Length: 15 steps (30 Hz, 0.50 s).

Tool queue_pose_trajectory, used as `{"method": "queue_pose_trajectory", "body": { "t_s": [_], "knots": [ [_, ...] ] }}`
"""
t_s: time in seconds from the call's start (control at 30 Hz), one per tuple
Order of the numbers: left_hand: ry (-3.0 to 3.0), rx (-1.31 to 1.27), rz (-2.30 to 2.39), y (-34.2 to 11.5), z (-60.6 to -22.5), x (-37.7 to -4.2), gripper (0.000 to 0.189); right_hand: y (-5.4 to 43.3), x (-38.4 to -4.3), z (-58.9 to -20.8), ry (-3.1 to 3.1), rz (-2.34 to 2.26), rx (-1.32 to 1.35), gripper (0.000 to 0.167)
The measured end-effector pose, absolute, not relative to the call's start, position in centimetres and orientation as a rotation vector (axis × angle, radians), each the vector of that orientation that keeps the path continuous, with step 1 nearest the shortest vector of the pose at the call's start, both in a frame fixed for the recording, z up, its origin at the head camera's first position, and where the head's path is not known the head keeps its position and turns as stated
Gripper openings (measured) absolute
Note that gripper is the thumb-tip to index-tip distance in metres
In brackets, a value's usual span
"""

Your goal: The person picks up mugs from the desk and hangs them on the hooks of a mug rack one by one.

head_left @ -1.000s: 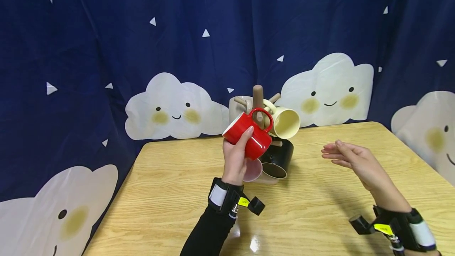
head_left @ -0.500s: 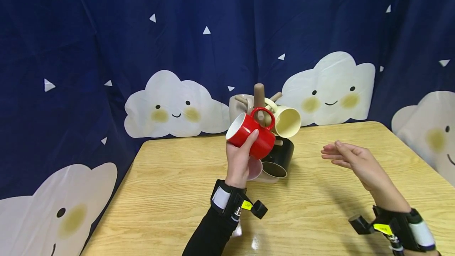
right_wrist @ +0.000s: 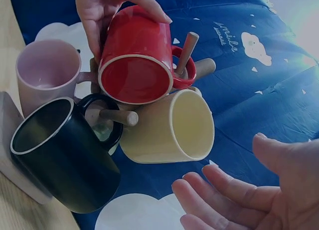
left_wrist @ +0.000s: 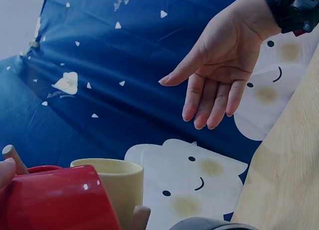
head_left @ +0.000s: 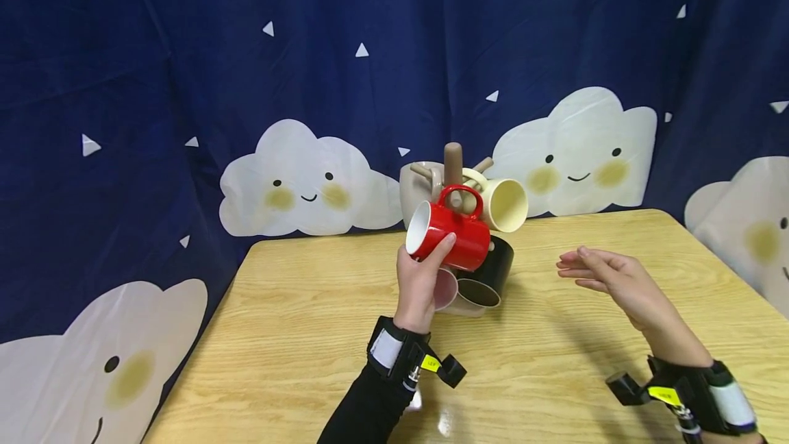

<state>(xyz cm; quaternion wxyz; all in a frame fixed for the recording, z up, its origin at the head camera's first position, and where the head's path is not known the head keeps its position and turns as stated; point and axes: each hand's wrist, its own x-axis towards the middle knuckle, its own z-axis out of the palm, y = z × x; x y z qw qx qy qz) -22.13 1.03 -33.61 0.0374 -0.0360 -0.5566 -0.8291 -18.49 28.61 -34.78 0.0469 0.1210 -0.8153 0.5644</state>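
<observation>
My left hand (head_left: 419, 283) grips the red mug (head_left: 453, 238) by its body, thumb along the side. The mug lies tilted, its white inside facing left and its handle upward, in front of a wooden mug tree (head_left: 453, 163). In the right wrist view a peg (right_wrist: 187, 53) of the tree appears to pass through the red mug's handle (right_wrist: 185, 80). A cream mug (right_wrist: 192, 125) hangs just beside it, and a black mug (right_wrist: 70, 155) hangs lower. To the right, over the table, my right hand (head_left: 622, 283) is held with relaxed fingers, touching nothing.
A pink mug (right_wrist: 47, 73) hangs low on the tree, and a greyish mug (head_left: 414, 190) hangs at its upper left. The tree stands on a wooden table (head_left: 296, 334). Behind it is a dark blue curtain (head_left: 308, 40) with cloud figures.
My left hand has moved slightly right with the red mug and turned it closer to level, its handle now in front of the tree's post. The right hand has stayed in place.
</observation>
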Motion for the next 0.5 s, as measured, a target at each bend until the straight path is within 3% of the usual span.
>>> {"method": "queue_pose_trajectory", "body": {
  "t_s": [0.5],
  "knots": [
    [-1.734,-0.002,-2.552,-1.8,-33.8,-21.2,0.071,28.5,-18.7,-34.9,-2.555,1.665,0.336,0.036]
  ]
}}
